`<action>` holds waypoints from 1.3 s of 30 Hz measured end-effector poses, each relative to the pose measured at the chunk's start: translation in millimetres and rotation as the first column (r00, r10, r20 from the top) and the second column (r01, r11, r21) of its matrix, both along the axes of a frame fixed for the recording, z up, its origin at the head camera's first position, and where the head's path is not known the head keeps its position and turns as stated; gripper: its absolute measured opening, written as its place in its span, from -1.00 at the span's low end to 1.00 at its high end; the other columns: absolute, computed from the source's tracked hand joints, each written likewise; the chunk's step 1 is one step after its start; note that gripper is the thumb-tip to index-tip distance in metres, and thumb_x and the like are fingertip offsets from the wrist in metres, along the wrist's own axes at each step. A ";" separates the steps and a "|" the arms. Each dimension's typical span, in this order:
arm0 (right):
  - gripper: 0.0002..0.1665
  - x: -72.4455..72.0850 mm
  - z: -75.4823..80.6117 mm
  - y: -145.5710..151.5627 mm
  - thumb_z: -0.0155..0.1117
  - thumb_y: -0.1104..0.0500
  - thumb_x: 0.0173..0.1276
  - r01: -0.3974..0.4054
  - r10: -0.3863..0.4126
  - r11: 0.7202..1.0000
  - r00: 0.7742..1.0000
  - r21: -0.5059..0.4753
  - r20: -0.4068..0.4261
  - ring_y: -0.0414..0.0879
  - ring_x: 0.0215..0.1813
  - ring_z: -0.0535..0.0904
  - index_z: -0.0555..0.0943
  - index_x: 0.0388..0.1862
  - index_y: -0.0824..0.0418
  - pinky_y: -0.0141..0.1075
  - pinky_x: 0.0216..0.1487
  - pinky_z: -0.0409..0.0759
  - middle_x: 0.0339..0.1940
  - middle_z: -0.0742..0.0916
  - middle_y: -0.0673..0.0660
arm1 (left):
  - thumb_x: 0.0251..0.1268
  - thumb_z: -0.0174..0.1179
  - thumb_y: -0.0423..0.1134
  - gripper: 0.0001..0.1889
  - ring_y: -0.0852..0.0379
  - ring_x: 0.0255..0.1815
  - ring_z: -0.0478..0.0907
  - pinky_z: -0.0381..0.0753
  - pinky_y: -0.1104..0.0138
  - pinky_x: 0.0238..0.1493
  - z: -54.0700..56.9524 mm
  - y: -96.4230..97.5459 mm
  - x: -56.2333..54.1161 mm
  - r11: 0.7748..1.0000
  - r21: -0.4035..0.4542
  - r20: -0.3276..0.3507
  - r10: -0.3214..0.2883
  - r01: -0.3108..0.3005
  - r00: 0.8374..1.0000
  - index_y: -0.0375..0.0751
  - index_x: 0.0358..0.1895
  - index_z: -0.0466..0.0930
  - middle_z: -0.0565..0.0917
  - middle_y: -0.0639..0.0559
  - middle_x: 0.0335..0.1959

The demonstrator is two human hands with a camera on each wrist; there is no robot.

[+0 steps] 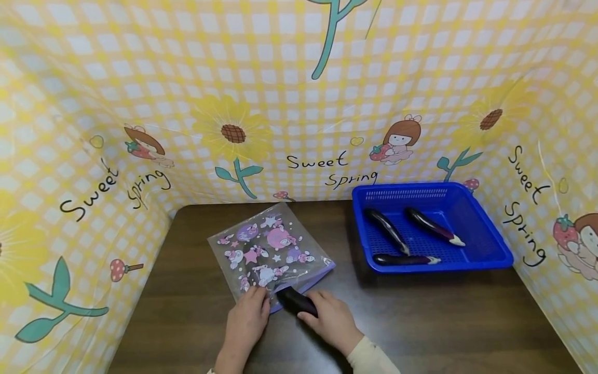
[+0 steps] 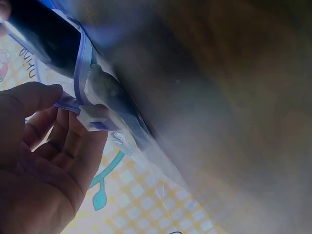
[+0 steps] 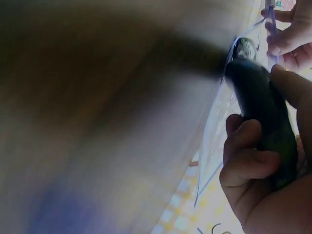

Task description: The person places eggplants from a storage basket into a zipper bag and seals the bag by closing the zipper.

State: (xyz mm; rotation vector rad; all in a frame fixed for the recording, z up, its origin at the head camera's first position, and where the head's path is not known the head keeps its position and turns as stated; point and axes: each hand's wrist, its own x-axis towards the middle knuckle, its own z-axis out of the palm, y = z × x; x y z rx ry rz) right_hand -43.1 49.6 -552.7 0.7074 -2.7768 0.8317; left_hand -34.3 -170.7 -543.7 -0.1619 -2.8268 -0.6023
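Note:
A clear zip bag (image 1: 299, 275) printed with pink and purple cartoons lies on the table, its purple-edged mouth toward me. My left hand (image 1: 247, 317) pinches the mouth's edge near the white slider (image 2: 92, 118) in the left wrist view. With curled fingers my right hand (image 1: 334, 319) grips a dark eggplant (image 1: 296, 301), whose far end is at the parted bag mouth. Inside the bag, the left wrist view shows another dark eggplant (image 2: 119, 102) through the plastic. How deep the held eggplant sits is hard to tell.
To the right stands a blue plastic basket (image 1: 500, 259) with three eggplants (image 1: 432, 226) in it. The brown wooden table (image 1: 187, 322) is bordered at back and sides by a yellow checked cloth (image 1: 299, 119).

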 end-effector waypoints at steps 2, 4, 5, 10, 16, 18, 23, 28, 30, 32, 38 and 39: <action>-0.55 1.3 0.1 -6.3 0.46 0.08 0.21 -0.014 0.015 1.000 0.999 -0.008 0.040 -0.03 -0.21 0.64 0.62 0.05 0.20 -0.15 -0.27 0.59 -0.14 0.69 0.08 | 0.22 0.34 -0.39 -0.88 -0.03 -0.35 0.59 0.55 0.05 -0.45 0.2 -0.3 0.9 1.000 0.006 0.000 0.003 -0.003 1.000 -0.13 -0.33 0.58 0.58 0.02 -0.34; -0.45 3.2 -1.4 -12.8 0.41 0.20 0.12 -0.034 0.035 0.999 0.997 -0.015 0.071 0.01 -0.14 0.65 0.57 0.14 0.26 -0.13 -0.18 0.62 -0.08 0.68 0.14 | 0.21 0.33 -0.40 -0.88 -0.02 -0.36 0.58 0.55 0.07 -0.46 0.6 -1.0 1.6 1.000 0.013 -0.005 0.002 -0.002 1.000 -0.14 -0.33 0.57 0.57 0.03 -0.35; -0.39 4.0 -2.3 -16.2 0.39 0.25 0.08 -0.049 0.051 0.999 0.996 -0.022 0.079 0.03 -0.10 0.66 0.55 0.17 0.29 -0.12 -0.12 0.63 -0.05 0.68 0.17 | 0.20 0.32 -0.40 -0.88 -0.01 -0.38 0.58 0.54 0.07 -0.46 0.7 -1.4 1.8 1.000 0.017 -0.015 -0.002 0.002 1.000 -0.14 -0.34 0.57 0.56 0.03 -0.36; -0.40 4.5 -3.2 -32.0 0.43 0.33 0.13 -0.082 0.084 0.996 0.993 -0.027 0.078 0.07 0.00 0.68 0.52 0.19 0.37 -0.12 0.03 0.61 -0.01 0.71 0.23 | 0.15 0.33 -0.43 -0.85 -0.03 -0.43 0.56 0.52 0.07 -0.50 -0.9 -3.2 1.2 0.999 0.028 -0.096 -0.019 0.022 0.995 -0.15 -0.35 0.55 0.55 0.04 -0.38; -0.45 0.5 -4.3 -44.1 0.50 0.18 0.21 -0.029 0.028 0.999 0.999 0.031 0.031 0.04 -0.33 0.70 0.55 0.16 0.25 -0.12 -0.32 0.61 -0.31 0.74 0.16 | 0.14 0.33 -0.44 -0.84 -0.03 -0.43 0.56 0.52 0.06 -0.51 -1.6 -3.8 1.5 0.999 0.025 -0.100 -0.025 0.028 0.995 -0.14 -0.35 0.54 0.54 0.04 -0.39; -0.46 -0.5 -5.7 -46.8 0.50 0.10 0.24 -0.009 0.007 0.998 0.999 0.057 0.038 0.04 -0.43 0.68 0.54 0.15 0.20 -0.12 -0.44 0.57 -0.41 0.73 0.16 | 0.15 0.33 -0.43 -0.84 -0.03 -0.42 0.56 0.52 0.06 -0.50 -1.1 -3.8 1.5 0.999 0.025 -0.091 -0.026 0.028 0.996 -0.14 -0.35 0.54 0.54 0.04 -0.38; -0.40 0.1 -3.6 -48.4 0.51 0.01 0.24 0.005 -0.015 0.995 0.995 0.102 0.096 0.04 -0.52 0.64 0.50 0.16 0.19 -0.12 -0.56 0.50 -0.53 0.70 0.16 | 0.16 0.34 -0.43 -0.85 -0.03 -0.40 0.57 0.54 0.06 -0.48 0.3 -3.7 1.2 0.999 0.027 -0.074 -0.029 0.031 0.997 -0.14 -0.33 0.56 0.56 0.03 -0.35; -0.39 5.6 7.3 -40.3 0.53 0.05 0.14 0.009 -0.034 0.992 0.981 0.129 0.193 0.03 -0.51 0.61 0.48 0.06 0.27 -0.12 -0.53 0.50 -0.51 0.67 0.14 | 0.17 0.32 -0.42 -0.87 -0.03 -0.39 0.58 0.55 0.05 -0.48 -0.2 -3.4 1.0 0.999 0.037 -0.065 -0.027 0.029 0.998 -0.15 -0.31 0.57 0.58 0.02 -0.34; -0.52 8.6 12.3 -36.5 0.51 0.07 0.13 0.018 -0.050 0.989 0.973 0.144 0.225 0.03 -0.51 0.59 0.49 -0.11 0.25 -0.11 -0.54 0.48 -0.54 0.64 0.11 | 0.18 0.31 -0.41 -0.88 -0.04 -0.39 0.58 0.55 0.05 -0.49 -0.5 -3.8 0.6 0.999 0.039 -0.059 -0.024 0.026 0.998 -0.15 -0.31 0.57 0.58 0.02 -0.34; -0.63 11.0 15.1 -34.1 0.48 0.09 0.16 0.022 -0.060 0.987 0.971 0.161 0.233 0.03 -0.54 0.57 0.47 -0.28 0.21 -0.11 -0.56 0.47 -0.59 0.60 0.10 | 0.18 0.31 -0.41 -0.88 -0.04 -0.39 0.59 0.55 0.04 -0.49 -0.8 -4.2 0.3 0.999 0.038 -0.057 -0.023 0.025 0.998 -0.15 -0.31 0.58 0.58 0.01 -0.34; -0.73 11.6 7.9 -37.9 0.44 0.18 0.18 0.035 -0.057 0.984 0.991 0.172 0.124 0.02 -0.59 0.56 0.48 -0.46 0.20 -0.13 -0.60 0.49 -0.64 0.58 0.09 | 0.19 0.32 -0.41 -0.89 -0.03 -0.39 0.60 0.55 0.06 -0.50 -0.5 -4.2 -1.1 0.999 0.029 -0.048 -0.025 0.027 0.999 -0.15 -0.31 0.58 0.59 0.01 -0.34; -0.73 11.0 5.9 -39.8 0.46 0.19 0.17 0.043 -0.062 0.984 0.992 0.171 0.107 0.01 -0.60 0.56 0.49 -0.47 0.20 -0.14 -0.60 0.49 -0.64 0.59 0.09 | 0.19 0.32 -0.41 -0.89 -0.03 -0.39 0.60 0.55 0.06 -0.50 -0.4 -3.9 -1.3 0.999 0.029 -0.045 -0.026 0.027 0.999 -0.15 -0.31 0.58 0.59 0.01 -0.34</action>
